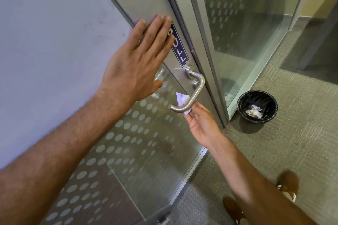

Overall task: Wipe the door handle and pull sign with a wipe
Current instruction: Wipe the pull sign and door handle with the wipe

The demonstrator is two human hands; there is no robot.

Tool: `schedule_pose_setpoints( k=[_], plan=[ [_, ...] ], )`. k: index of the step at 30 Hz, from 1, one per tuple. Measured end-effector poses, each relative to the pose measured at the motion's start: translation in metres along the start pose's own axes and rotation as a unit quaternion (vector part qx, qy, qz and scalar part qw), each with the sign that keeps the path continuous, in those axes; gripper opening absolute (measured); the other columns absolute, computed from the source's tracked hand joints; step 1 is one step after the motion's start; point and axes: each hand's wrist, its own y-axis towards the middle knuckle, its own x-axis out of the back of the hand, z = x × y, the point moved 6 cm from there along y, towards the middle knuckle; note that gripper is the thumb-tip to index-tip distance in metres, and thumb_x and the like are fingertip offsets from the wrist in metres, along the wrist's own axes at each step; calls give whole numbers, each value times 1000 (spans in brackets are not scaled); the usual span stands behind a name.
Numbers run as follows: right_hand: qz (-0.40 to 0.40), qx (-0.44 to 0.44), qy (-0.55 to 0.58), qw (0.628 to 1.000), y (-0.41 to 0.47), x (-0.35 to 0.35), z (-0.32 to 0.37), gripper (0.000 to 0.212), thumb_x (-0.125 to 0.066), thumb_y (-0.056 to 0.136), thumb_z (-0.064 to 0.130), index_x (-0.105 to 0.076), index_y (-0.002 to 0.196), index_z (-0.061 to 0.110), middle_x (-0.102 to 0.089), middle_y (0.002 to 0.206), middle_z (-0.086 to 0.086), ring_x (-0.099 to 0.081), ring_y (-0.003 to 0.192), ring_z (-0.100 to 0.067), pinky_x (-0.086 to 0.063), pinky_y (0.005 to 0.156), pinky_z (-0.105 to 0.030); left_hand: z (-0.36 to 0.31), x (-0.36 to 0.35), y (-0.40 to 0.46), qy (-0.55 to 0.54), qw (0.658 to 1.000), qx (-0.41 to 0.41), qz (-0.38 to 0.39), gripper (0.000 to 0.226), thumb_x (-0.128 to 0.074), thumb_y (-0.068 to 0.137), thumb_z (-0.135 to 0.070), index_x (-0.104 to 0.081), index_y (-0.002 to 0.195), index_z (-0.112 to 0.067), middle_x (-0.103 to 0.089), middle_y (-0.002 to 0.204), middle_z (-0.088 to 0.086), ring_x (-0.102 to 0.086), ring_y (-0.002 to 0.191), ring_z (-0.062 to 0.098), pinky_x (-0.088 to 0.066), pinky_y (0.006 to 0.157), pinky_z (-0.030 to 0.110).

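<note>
Beside the door, bin (243, 109) holds crumpled wipes (254, 111); right fingers (192, 113) pinch wipe (182, 99), left fingers (161, 29) flat, apart.

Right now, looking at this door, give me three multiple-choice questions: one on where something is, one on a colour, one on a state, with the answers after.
1. Where is the wipe?
A. In the bin
B. Around the lower part of the door handle
C. On the carpet

2. What colour is the pull sign?
A. Red with black letters
B. Green with yellow letters
C. Dark blue with white letters

3. What is the left hand doing?
A. Resting flat and open on the door
B. Gripping the handle
C. Holding the bin

Answers:
1 B: the right hand pinches the wipe against the door handle.
2 C: white letters show on dark blue.
3 A: its fingers lie spread on the panel, partly covering the sign.
</note>
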Motion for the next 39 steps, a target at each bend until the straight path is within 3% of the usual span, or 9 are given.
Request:
schedule_pose_setpoints(
  k=[6,10,17,21,24,30,32,36,39],
  plan=[
    [8,-1,-123,992,21,-5,-5,22,-63,89,-7,-62,112,-4,-70,119,-20,-68,110,-26,-52,99,-35,-1,-1,0,7,1000,-2,-5,111,-14,89,-82,6,169,-8,10,174,23,-1,164,37,-5,131,51],
    [21,17,-140,990,28,-14,-10,13,-71,82,-7,-70,93,0,-75,102,-20,-73,95,-30,-61,76,-28,0,0,0,10,1000,1,0,111,-14,90,-83,7,169,-7,12,174,24,0,164,38,-4,131,51],
    [76,-29,-198,977,17,3,3,14,-60,91,-8,-71,97,0,-77,94,-15,-72,69,-16,-59,61,-22,0,0,1,-4,1000,7,-8,112,-18,90,-81,5,169,-6,12,174,25,1,163,38,-4,132,52],
    [-73,121,-147,979,5,19,69,10,-61,93,1,-70,96,1,-78,94,-9,-70,77,-19,-61,66,-24,-1,-4,1,-1,1000,6,-5,112,-15,90,-82,8,169,-6,16,173,25,4,163,38,-1,131,52],
    [-111,260,-292,914,2,-8,115,10,-70,87,5,-76,91,13,-77,83,-3,-70,72,-18,-60,61,-26,0,-4,1,-1,1000,7,0,111,-12,90,-82,11,168,-6,17,173,25,6,163,38,0,131,52],
    [-36,336,-617,711,23,-70,130,14,-77,81,9,-77,94,3,-72,87,-13,-68,80,-27,-57,76,-47,-1,-5,0,-2,1000,10,8,113,-11,90,-84,17,167,-6,21,172,24,9,163,37,1,132,51],
    [-25,385,-649,656,19,-80,131,8,-75,84,11,-75,88,5,-69,81,-9,-64,73,-23,-56,69,-47,-1,-4,0,-1,1000,12,10,115,-10,89,-86,18,166,-6,22,172,24,10,163,37,0,133,51],
    [-15,484,-468,740,0,-112,127,3,-73,86,14,-73,89,13,-68,85,-9,-66,75,-23,-57,67,-37,1,-3,1,-10,1000,17,16,120,-11,88,-88,19,165,-1,19,173,22,6,164,34,0,132,50],
    [-29,534,-458,710,-5,-147,112,3,-72,86,6,-72,89,5,-66,92,-8,-64,81,-16,-51,72,-18,0,-3,1,-2,1000,15,12,121,-10,88,-87,15,165,3,15,173,24,4,164,33,-3,132,49]
  ],
)
